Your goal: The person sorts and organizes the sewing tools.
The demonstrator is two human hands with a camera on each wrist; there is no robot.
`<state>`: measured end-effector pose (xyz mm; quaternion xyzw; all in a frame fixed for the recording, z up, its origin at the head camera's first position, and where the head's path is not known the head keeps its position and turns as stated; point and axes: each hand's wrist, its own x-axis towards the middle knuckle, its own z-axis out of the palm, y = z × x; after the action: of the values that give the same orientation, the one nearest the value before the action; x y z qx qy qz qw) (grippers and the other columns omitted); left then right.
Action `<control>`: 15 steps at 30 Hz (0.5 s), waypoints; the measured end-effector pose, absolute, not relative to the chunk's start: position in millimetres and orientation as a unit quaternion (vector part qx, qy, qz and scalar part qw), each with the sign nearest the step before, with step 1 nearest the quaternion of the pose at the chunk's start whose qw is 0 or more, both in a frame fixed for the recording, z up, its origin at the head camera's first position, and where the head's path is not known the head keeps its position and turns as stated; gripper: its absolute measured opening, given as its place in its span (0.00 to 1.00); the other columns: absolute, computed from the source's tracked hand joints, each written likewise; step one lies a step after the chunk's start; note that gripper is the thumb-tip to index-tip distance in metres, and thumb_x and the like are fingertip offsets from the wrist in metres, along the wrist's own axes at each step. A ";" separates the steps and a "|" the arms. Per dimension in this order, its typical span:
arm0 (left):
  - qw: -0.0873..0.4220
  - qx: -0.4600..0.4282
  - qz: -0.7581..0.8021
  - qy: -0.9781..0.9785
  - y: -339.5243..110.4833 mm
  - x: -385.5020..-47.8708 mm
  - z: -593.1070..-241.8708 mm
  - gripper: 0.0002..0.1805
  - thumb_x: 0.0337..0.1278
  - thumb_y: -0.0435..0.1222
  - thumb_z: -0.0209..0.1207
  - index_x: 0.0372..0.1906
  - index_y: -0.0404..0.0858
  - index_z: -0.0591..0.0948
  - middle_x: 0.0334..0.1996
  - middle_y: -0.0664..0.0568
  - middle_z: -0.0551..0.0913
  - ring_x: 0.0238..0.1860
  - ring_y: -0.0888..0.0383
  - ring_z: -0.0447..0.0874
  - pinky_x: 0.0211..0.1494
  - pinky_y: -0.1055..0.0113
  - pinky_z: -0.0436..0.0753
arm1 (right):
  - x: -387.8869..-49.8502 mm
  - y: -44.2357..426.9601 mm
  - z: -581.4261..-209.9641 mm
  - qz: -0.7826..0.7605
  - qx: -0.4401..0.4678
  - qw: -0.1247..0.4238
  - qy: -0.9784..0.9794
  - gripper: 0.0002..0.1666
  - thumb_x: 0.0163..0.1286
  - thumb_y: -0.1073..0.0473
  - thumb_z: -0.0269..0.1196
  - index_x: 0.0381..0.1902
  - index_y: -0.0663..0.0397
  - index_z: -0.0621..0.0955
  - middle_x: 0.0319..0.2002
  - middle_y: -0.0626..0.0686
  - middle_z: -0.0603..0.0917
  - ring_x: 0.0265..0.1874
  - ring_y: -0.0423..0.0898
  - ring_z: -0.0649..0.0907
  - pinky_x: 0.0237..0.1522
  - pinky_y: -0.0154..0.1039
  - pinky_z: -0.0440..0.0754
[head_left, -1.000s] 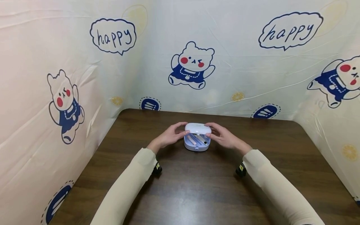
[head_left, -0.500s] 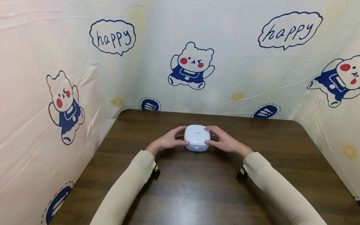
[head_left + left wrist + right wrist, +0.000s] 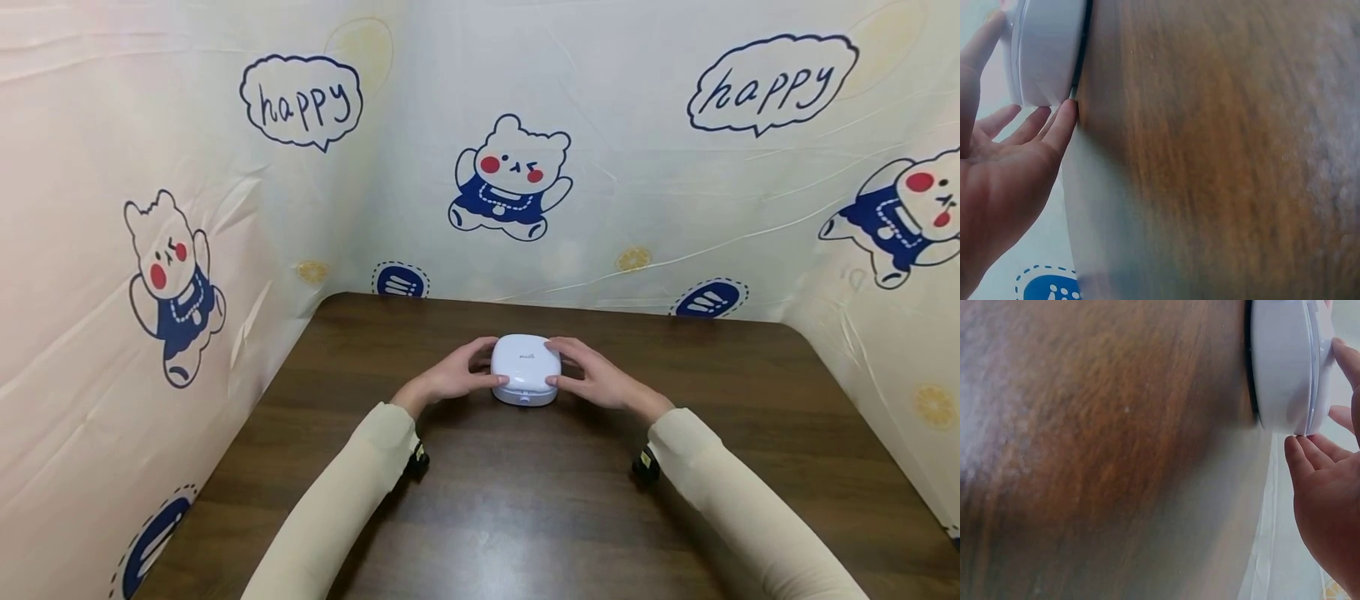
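Observation:
A small white case (image 3: 527,367) with rounded corners and a pale lavender base sits on the table, its lid lowered and its latch facing me. From the left side my left hand (image 3: 452,371) holds it, thumb on the lid's front corner and fingers bent along the side. My right hand (image 3: 597,372) mirrors this grip on the opposite side. In the left wrist view, fingertips touch the case's side wall (image 3: 1054,56). A seam between lid and base (image 3: 1285,369) shows in the right wrist view. The inside of the case is hidden.
The dark wooden table (image 3: 517,492) extends around the case. Behind it and along both sides hangs a pale printed cloth (image 3: 637,192) with cartoon bears. Black wrist devices (image 3: 417,460) are strapped under both cuffs.
The lid, raised a second ago with several slim tools visible inside the case, has come down over the base. Both hands moved slightly down with it, then stayed nearly still.

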<state>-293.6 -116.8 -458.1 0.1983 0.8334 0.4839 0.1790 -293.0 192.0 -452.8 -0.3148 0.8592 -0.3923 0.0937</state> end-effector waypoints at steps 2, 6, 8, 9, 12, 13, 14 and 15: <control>0.178 0.196 0.486 0.833 -116.6 -293.4 -458.1 0.44 0.63 0.49 0.69 0.78 0.45 0.61 0.76 0.47 0.65 0.74 0.46 0.66 0.71 0.50 0.71 | -292.6 191.7 -452.6 -0.391 -0.314 0.094 0.860 0.40 0.73 0.50 0.67 0.77 0.53 0.66 0.76 0.58 0.64 0.74 0.57 0.67 0.70 0.54 0.68; 0.176 0.191 0.492 0.831 -115.9 -292.4 -457.7 0.44 0.61 0.47 0.71 0.77 0.44 0.63 0.75 0.47 0.66 0.74 0.47 0.67 0.72 0.51 0.70 | -291.6 191.4 -451.9 -0.383 -0.312 0.100 0.864 0.41 0.73 0.49 0.66 0.78 0.53 0.65 0.77 0.58 0.63 0.74 0.57 0.66 0.71 0.55 0.67; 0.176 0.190 0.496 0.829 -115.2 -292.0 -457.8 0.43 0.61 0.46 0.71 0.77 0.44 0.63 0.75 0.47 0.67 0.74 0.47 0.67 0.72 0.52 0.70 | -291.0 191.1 -451.3 -0.379 -0.310 0.104 0.866 0.41 0.73 0.49 0.66 0.78 0.52 0.65 0.77 0.58 0.62 0.74 0.58 0.66 0.71 0.56 0.67; 0.175 0.190 0.499 0.827 -115.0 -291.8 -457.7 0.43 0.60 0.45 0.72 0.76 0.43 0.64 0.75 0.47 0.67 0.74 0.47 0.67 0.72 0.52 0.70 | -290.8 190.9 -450.8 -0.376 -0.310 0.106 0.867 0.41 0.73 0.48 0.66 0.78 0.52 0.65 0.77 0.58 0.62 0.75 0.58 0.65 0.71 0.57 0.67; 0.173 0.189 0.503 0.825 -114.3 -292.2 -458.1 0.42 0.60 0.44 0.72 0.75 0.43 0.65 0.74 0.47 0.68 0.74 0.47 0.67 0.71 0.53 0.71 | -290.4 190.7 -449.3 -0.373 -0.308 0.108 0.869 0.41 0.73 0.47 0.66 0.78 0.52 0.65 0.77 0.59 0.61 0.75 0.59 0.65 0.71 0.58 0.67; 0.173 0.189 0.502 0.826 -114.2 -292.4 -458.1 0.42 0.60 0.44 0.72 0.75 0.43 0.65 0.74 0.47 0.68 0.74 0.47 0.67 0.71 0.53 0.71 | -290.4 190.8 -448.9 -0.372 -0.307 0.108 0.869 0.42 0.73 0.47 0.66 0.78 0.52 0.65 0.77 0.59 0.61 0.75 0.59 0.65 0.71 0.58 0.66; 0.173 0.189 0.502 0.826 -114.2 -292.7 -458.0 0.42 0.60 0.44 0.72 0.75 0.44 0.65 0.74 0.47 0.68 0.74 0.48 0.67 0.71 0.53 0.71 | -290.5 191.0 -448.6 -0.370 -0.307 0.108 0.870 0.42 0.73 0.47 0.66 0.78 0.52 0.65 0.77 0.59 0.61 0.75 0.59 0.65 0.71 0.58 0.66; 0.173 0.188 0.502 0.826 -114.2 -292.9 -457.6 0.42 0.60 0.44 0.72 0.75 0.44 0.65 0.74 0.47 0.68 0.74 0.47 0.67 0.71 0.53 0.72 | -290.8 191.1 -448.4 -0.370 -0.308 0.108 0.870 0.42 0.73 0.47 0.66 0.78 0.52 0.65 0.77 0.59 0.61 0.75 0.59 0.65 0.71 0.58 0.66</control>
<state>-292.9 -114.2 -457.6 0.1885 0.8262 0.5019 0.1731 -290.8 191.1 -448.4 -0.3078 0.8700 -0.3699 0.1076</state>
